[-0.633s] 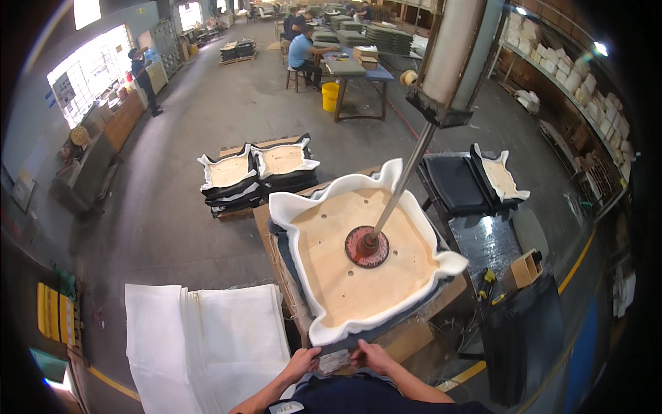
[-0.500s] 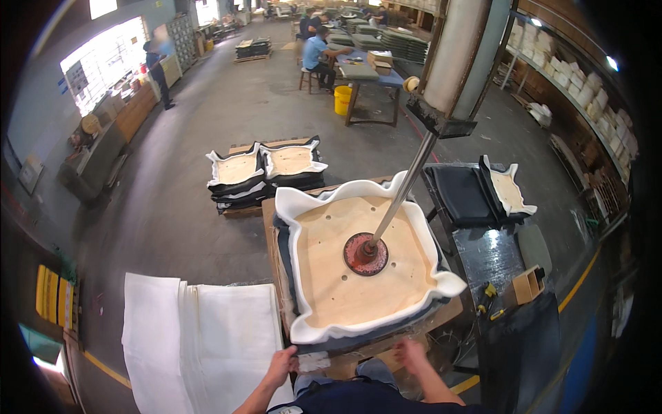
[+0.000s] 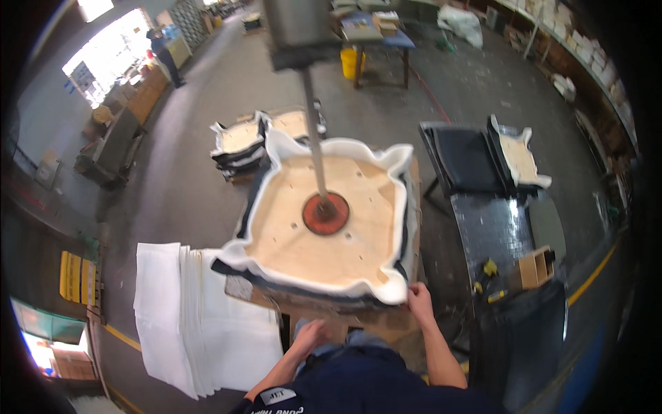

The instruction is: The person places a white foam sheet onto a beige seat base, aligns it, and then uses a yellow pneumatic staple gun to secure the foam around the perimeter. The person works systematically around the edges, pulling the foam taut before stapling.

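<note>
A square seat cushion [image 3: 317, 259] lies upside down in front of me, with a pale plywood board inside a wavy white padding rim and dark cover showing around the outside. The round red foot [image 3: 326, 213] of an upright press rod rests on the middle of the board. My right hand [image 3: 420, 303] is closed on the cushion's near right corner, at the edge of its cover and padding. Just short of the cushion's near edge, my left hand [image 3: 312, 336] hangs apart from it, fingers curled with nothing seen in them.
White sheets [image 3: 207, 317] are stacked at the left. More cushions [image 3: 238, 141] sit on a pallet beyond. On the right, a table [image 3: 486, 228] bears black seats, a small wooden box [image 3: 536, 269] and yellow-handled tools. The press column [image 3: 300, 31] hangs overhead.
The cushion has turned clockwise under the press foot. My left hand has come off its near left corner, while my right hand has taken hold of the near right one. My view has shifted.
</note>
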`<control>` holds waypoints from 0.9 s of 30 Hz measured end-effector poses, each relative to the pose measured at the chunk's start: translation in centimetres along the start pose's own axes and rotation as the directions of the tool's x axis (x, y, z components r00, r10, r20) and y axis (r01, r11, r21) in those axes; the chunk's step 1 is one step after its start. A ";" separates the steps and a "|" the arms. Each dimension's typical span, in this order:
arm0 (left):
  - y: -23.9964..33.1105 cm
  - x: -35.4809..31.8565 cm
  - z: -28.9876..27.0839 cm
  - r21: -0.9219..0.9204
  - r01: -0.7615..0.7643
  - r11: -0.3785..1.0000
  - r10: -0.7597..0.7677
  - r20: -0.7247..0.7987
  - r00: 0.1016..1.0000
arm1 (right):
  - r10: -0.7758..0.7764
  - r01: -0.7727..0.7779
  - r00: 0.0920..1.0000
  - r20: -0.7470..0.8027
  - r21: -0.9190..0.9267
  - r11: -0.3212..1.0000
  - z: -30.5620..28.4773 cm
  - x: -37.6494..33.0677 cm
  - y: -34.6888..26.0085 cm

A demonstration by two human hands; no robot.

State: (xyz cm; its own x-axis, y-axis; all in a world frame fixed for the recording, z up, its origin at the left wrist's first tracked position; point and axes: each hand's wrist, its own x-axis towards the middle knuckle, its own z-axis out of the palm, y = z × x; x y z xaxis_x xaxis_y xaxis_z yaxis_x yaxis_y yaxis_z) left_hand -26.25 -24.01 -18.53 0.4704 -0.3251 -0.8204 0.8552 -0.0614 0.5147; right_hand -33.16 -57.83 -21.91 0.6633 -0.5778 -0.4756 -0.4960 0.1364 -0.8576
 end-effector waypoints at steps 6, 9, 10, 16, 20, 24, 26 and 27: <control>-0.2 4.7 7.6 0.216 -0.003 0.976 -0.070 0.327 0.942 | -0.055 0.068 0.996 0.077 -0.183 0.981 2.0 -3.1 2.7; 0.4 4.5 7.2 0.204 0.024 0.979 -0.083 0.287 0.954 | 0.052 -0.031 0.986 0.156 -0.134 0.991 3.0 -5.0 1.7; 0.2 4.3 6.3 0.123 0.053 0.991 -0.088 0.304 0.949 | 0.166 -0.164 0.966 0.198 -0.025 0.986 3.5 -6.1 0.1; 0.0 4.4 6.6 0.242 0.205 0.948 -0.285 0.362 0.888 | 0.551 -0.634 0.714 0.432 0.066 0.771 6.8 -7.6 -0.7; 0.0 5.0 6.6 0.080 0.210 0.974 -0.223 0.455 0.862 | 0.525 -0.566 0.720 0.453 -0.054 0.823 6.2 -6.2 -2.5; -1.0 6.1 8.5 0.215 -0.004 0.977 -0.053 0.258 0.965 | 0.466 -0.437 0.803 0.371 -0.165 0.884 6.1 -4.8 -3.8; -1.0 6.3 8.5 0.350 -0.085 0.933 -0.018 0.282 0.959 | 0.457 -0.375 0.838 0.299 -0.294 0.879 6.2 -4.2 -3.2; -0.4 6.3 8.6 0.410 -0.132 0.903 0.010 0.287 0.958 | 0.439 -0.333 0.856 0.273 -0.360 0.872 6.3 -3.6 -3.3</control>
State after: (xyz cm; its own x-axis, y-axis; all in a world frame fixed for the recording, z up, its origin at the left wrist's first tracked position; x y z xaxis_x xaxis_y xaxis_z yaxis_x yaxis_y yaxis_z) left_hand -25.52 -34.16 -21.82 0.3967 -0.5829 -0.7091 0.6205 -0.3990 0.6751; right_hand -30.36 -51.11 -18.63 0.5027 -0.2148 -0.8373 -0.8547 0.0212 -0.5186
